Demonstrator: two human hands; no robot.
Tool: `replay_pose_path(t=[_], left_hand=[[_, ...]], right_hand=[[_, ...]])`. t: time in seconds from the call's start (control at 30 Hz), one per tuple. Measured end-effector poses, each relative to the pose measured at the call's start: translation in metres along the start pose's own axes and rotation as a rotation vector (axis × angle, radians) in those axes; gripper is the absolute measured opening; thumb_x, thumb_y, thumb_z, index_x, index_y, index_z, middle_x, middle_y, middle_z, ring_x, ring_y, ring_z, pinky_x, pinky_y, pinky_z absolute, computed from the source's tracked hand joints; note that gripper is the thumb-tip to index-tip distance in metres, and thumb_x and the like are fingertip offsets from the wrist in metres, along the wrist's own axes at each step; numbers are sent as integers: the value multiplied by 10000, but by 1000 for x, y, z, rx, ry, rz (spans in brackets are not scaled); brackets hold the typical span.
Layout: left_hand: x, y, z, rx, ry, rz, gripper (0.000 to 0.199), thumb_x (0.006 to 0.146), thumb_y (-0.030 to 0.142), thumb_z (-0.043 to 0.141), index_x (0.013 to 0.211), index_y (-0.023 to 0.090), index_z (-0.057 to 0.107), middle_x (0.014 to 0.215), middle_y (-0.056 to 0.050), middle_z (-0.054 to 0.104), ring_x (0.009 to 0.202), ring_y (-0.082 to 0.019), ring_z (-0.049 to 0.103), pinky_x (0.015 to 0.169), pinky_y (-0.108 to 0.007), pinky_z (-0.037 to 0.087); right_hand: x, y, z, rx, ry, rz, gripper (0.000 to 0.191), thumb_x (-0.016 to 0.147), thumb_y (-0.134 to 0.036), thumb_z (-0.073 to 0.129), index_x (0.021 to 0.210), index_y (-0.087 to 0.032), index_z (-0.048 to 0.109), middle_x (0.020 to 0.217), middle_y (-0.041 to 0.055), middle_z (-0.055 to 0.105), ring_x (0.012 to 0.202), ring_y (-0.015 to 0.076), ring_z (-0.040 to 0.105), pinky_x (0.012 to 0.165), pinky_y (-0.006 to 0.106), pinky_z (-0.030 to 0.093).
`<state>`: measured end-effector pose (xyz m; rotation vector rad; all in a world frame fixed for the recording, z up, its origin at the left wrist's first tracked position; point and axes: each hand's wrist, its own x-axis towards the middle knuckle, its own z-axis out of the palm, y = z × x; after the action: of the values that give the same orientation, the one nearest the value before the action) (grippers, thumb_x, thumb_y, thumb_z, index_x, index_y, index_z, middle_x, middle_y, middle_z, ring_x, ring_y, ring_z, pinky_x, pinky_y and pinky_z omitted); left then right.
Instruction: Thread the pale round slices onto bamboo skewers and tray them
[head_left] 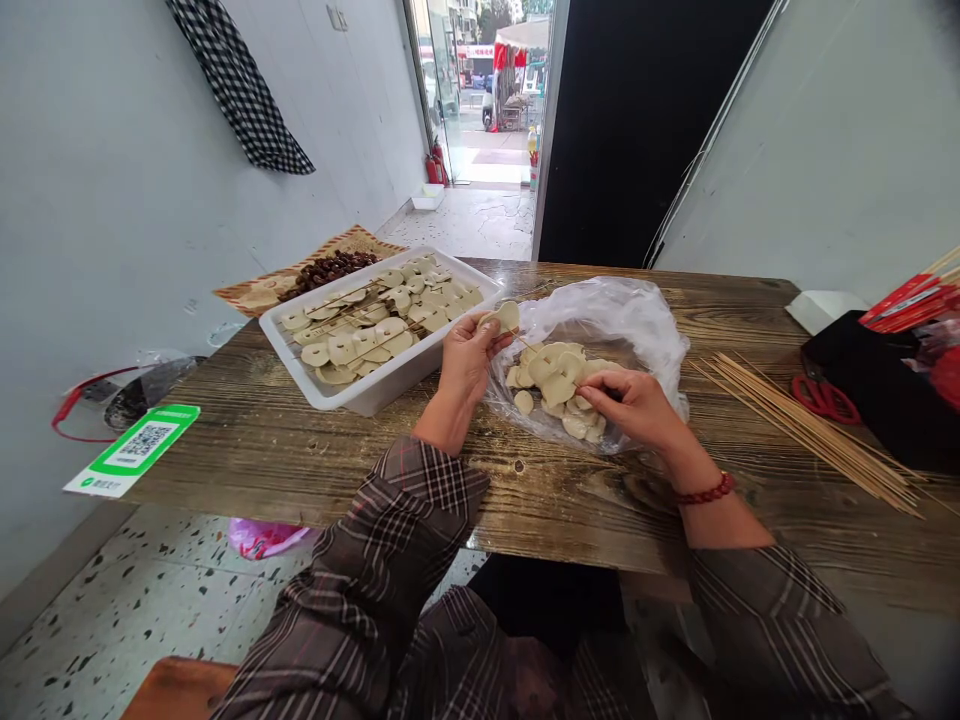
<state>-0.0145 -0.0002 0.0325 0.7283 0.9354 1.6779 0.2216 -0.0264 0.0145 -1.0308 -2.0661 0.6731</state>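
Observation:
My left hand (469,355) holds a thin wooden skewer with pale round slices (508,316) on it, at the left edge of a clear plastic bag (645,310). Over the open bag, my right hand (634,400) pinches a pale slice (559,380) with a small hole in it. More loose pale slices (585,422) lie heaped in the bag below. To the left, a white tray (390,388) is filled with skewered slices (367,340) in overlapping layers.
Dark red pieces (330,270) lie on patterned paper behind the tray. Bare skewers (817,425), red scissors (825,398) and a black box (877,385) are at the right. A green-and-white code card (142,445) sits at the table's left edge.

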Motion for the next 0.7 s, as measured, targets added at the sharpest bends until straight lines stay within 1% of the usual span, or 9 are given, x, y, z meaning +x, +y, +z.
replay_pose_path(t=[0.2, 0.37, 0.47, 0.57, 0.7], left_hand=[[-3, -3, 0, 32, -25, -4, 235, 677, 230, 813, 794, 150, 625, 805, -11, 714, 748, -134, 709, 753, -261, 573], [-3, -6, 0, 30, -18, 26, 278, 622, 244, 842, 793, 151, 643, 772, 3, 709, 724, -127, 698, 725, -252, 572], [-3, -7, 1, 27, -12, 26, 286, 601, 237, 845, 785, 149, 644, 762, 8, 707, 698, -120, 691, 706, -245, 567], [-5, -8, 3, 40, -21, 20, 272, 613, 237, 833, 780, 148, 638, 775, 4, 710, 700, -124, 695, 707, -250, 566], [-8, -9, 5, 60, -55, -14, 241, 667, 240, 801, 790, 143, 618, 797, -13, 710, 732, -150, 713, 734, -281, 576]], right_hand=[[0, 0, 1, -16, 15, -6, 215, 869, -320, 600, 775, -183, 736, 717, 29, 733, 634, 167, 632, 601, 288, 441], [0, -2, 2, -43, 28, -1, 205, 881, -294, 595, 788, -180, 738, 769, 46, 750, 682, 179, 651, 629, 288, 456], [0, -1, 3, -52, 34, -8, 200, 878, -284, 598, 782, -178, 737, 768, 51, 749, 673, 178, 652, 621, 283, 455], [0, -1, 4, -64, 41, -25, 196, 876, -272, 596, 771, -179, 732, 756, 47, 745, 660, 173, 647, 618, 280, 454], [0, 0, 4, -74, 58, -39, 179, 871, -258, 600, 776, -183, 733, 751, 41, 744, 666, 174, 647, 632, 286, 459]])
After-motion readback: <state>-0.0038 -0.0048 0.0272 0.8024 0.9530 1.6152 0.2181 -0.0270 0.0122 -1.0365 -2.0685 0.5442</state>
